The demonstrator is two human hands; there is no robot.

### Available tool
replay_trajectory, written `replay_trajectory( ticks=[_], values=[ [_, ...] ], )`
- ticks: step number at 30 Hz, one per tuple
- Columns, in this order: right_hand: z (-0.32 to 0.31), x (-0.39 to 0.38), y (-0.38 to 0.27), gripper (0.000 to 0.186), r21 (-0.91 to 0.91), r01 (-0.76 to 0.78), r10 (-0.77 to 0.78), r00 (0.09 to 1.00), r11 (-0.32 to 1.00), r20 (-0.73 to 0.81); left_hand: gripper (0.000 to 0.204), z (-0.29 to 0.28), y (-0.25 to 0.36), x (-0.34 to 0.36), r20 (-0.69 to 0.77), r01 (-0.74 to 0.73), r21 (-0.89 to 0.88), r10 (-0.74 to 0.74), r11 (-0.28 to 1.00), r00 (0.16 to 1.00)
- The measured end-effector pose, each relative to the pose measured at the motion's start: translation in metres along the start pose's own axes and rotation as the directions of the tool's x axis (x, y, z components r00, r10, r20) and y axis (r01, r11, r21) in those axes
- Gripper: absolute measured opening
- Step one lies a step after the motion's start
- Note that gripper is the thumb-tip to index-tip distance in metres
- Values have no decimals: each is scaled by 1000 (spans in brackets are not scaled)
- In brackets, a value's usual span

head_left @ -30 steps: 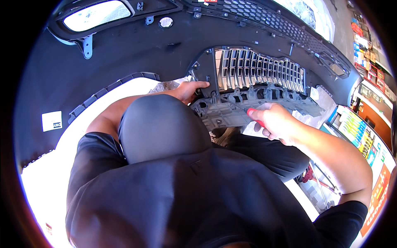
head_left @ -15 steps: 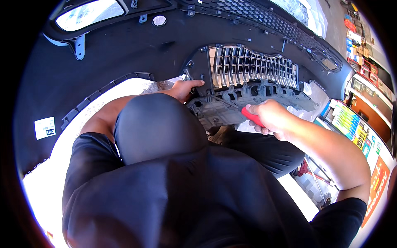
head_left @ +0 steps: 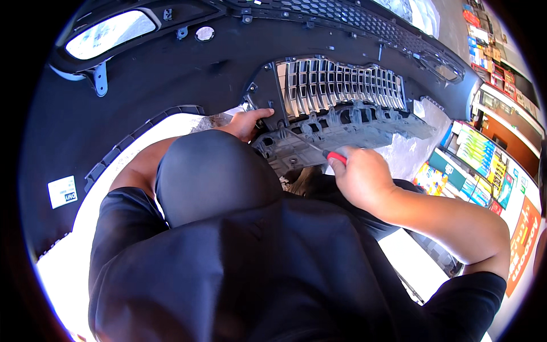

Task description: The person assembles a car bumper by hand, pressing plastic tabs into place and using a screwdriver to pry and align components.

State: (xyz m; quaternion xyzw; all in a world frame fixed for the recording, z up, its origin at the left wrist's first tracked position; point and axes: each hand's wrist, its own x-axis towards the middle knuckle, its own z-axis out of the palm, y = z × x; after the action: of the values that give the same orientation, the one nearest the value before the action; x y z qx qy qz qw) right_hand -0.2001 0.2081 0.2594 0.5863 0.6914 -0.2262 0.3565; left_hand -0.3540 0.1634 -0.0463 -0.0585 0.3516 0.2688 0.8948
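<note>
Hands apart: right hand (head_left: 366, 178) clamped round the handle of a screwdriver (head_left: 335, 155), left hand (head_left: 245, 123) at the black side plate (head_left: 264, 88), one digit laid along it pointing right. Its other fingers are partly hidden, so can't tell if it's gripping.

Screwdriver sits just near of the silver slatted grille (head_left: 342, 85), over the grey panel (head_left: 295, 153). Handle red with a dark collar, thin shaft. Long axis diagonal: handle near right, shaft pointing far left at the grille's near left corner. From where I stand, can't tell if the tip touches.

Work surface is a big black bumper (head_left: 159, 82), spread left to right beyond the hands. Round hole (head_left: 205, 34) far left, honeycomb mesh (head_left: 342, 25) along the far side, white label (head_left: 62, 191) on the left. Translucent sheet (head_left: 411, 149) right of the grey panel. Ground at left is blown out white.

Room, right side: coloured packages (head_left: 478, 155), brown panel (head_left: 504, 134), orange sign (head_left: 524, 245) nearer.
</note>
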Motion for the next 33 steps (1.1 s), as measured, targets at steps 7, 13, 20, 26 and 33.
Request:
replay_trajectory(
  ticks=[7,13,20,26,33],
  values=[
    [5,8,6,32,733,-665,270,739,141,618,52,-7,0,3,-24,75,7,-75,997,997],
    [20,3,-4,38,581,-648,312,754,492,578,51,0,6,-6,-64,71,46,-68,996,996],
    [22,-7,-18,44,221,-215,189,973,951,132,44,-1,3,-2,-65,40,-20,-41,999,997],
    [9,8,0,33,657,-741,217,625,-138,750,43,-2,1,0,-75,21,-42,-24,999,997],
    [4,10,-10,33,367,-488,359,858,792,367,39,-3,2,0,-144,22,-96,-36,995,989]
  ],
)
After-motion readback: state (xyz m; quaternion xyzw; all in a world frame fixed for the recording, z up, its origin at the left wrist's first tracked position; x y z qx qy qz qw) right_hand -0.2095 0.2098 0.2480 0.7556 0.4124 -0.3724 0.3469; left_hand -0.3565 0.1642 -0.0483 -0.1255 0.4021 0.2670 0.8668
